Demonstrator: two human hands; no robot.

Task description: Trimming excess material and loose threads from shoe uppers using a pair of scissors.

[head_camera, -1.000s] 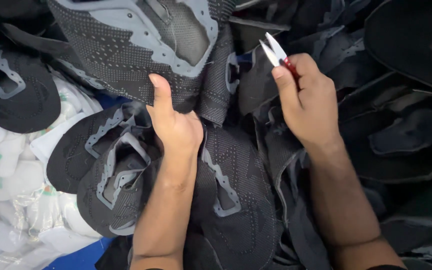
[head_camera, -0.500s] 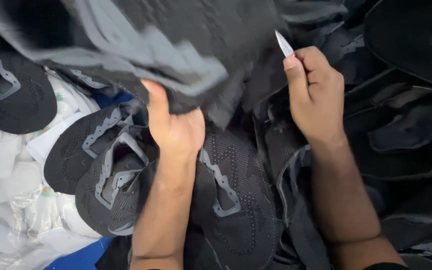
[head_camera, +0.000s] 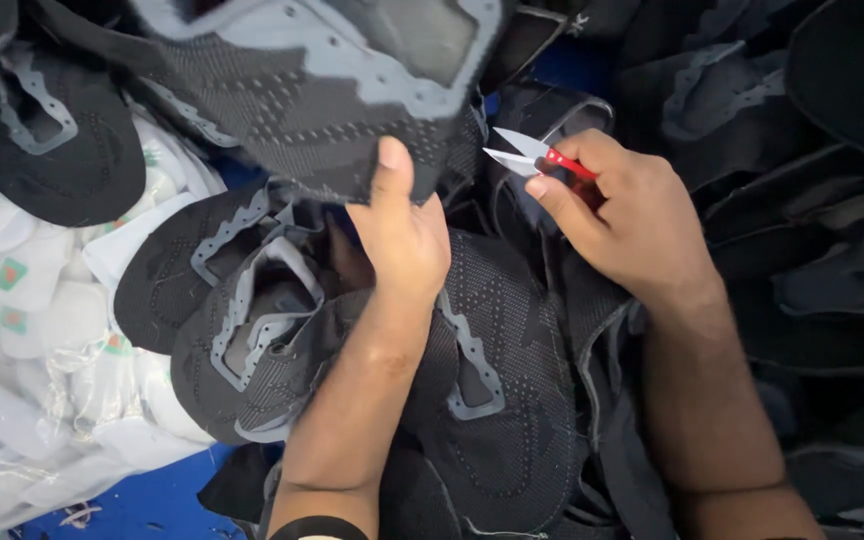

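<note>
— Since half a second ago the held shoe upper [head_camera: 322,90] has settled from a blurred swing into a flat spread, and the thread snips [head_camera: 527,157] have come closer to its lower right edge.

— How is each hand set?

— Left hand [head_camera: 404,235] pinches the bottom edge of the held upper, thumb laid up over the knit face, other fingers behind it. Right hand [head_camera: 627,225] is curled around the red-handled snips, forefinger along the handle; the two blades stand slightly apart, points toward the upper but not touching it.

— Where does the upper sit?

— Lifted above the heap, grey trim and punched holes facing the camera, just left of the snips.

— How far along would you say the work is?

— Mid-run, I'd judge. This piece looks inspected but not yet clipped; I can't make out any loose thread at this size. Below and left of the held upper lies a small stack of uppers [head_camera: 242,320]; to its right a dark heap of uppers [head_camera: 802,250] spreads wide. Which of the two is finished I cannot tell.

— Anything else nearby?

— White plastic-wrapped bundles [head_camera: 42,340] far left of the held upper, and a blue surface [head_camera: 142,505] showing under them.
</note>
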